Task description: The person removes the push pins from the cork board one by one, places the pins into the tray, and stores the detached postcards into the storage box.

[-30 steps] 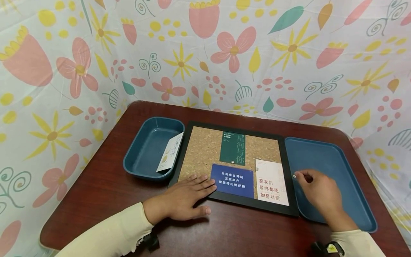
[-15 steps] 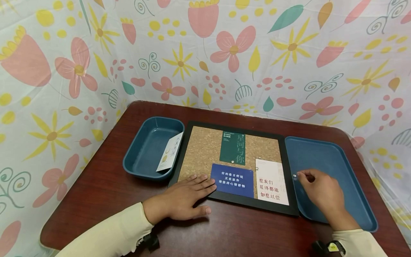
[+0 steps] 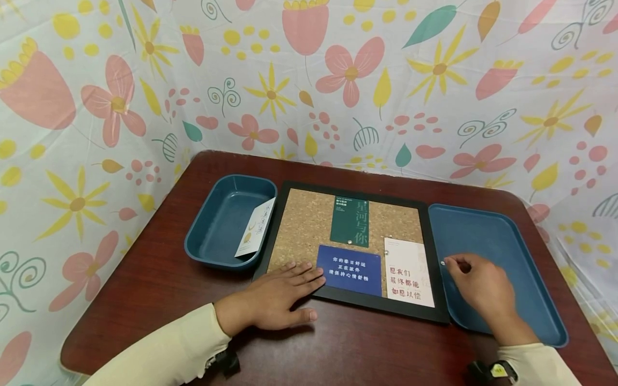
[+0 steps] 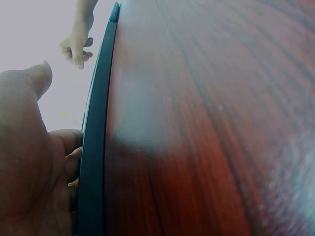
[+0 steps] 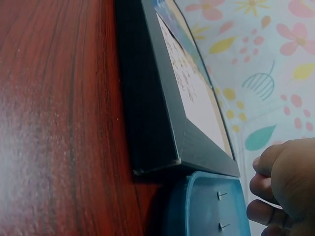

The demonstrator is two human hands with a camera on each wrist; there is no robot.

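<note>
My left hand [image 3: 280, 295] lies flat with fingers spread on the lower left corner of the cork board [image 3: 299, 214]. Its fingertips reach the left edge of a blue card [image 3: 350, 271]. Over the left side of the blue tray [image 3: 483, 230] is my right hand [image 3: 485, 287], fingers curled, thumb and index brought together. A silver thumbtack [image 3: 442, 263] sits right at these fingertips; I cannot tell whether they pinch anything. In the right wrist view, two thumbtacks [image 5: 221, 195] lie in the tray, points raised, near the curled fingers.
A green card [image 3: 343, 222] and a white card with red writing [image 3: 409, 276] are on the cork, tacks at their edges. Left of the black frame [image 3: 354, 304] stands a deep blue bin [image 3: 219, 230] with a pale card [image 3: 256, 228] leaning inside. A floral curtain hangs behind the table.
My right hand draws back slightly from the thumbtack half a second ago, then returns close to it. The tack stays in place. My left hand has not moved.
</note>
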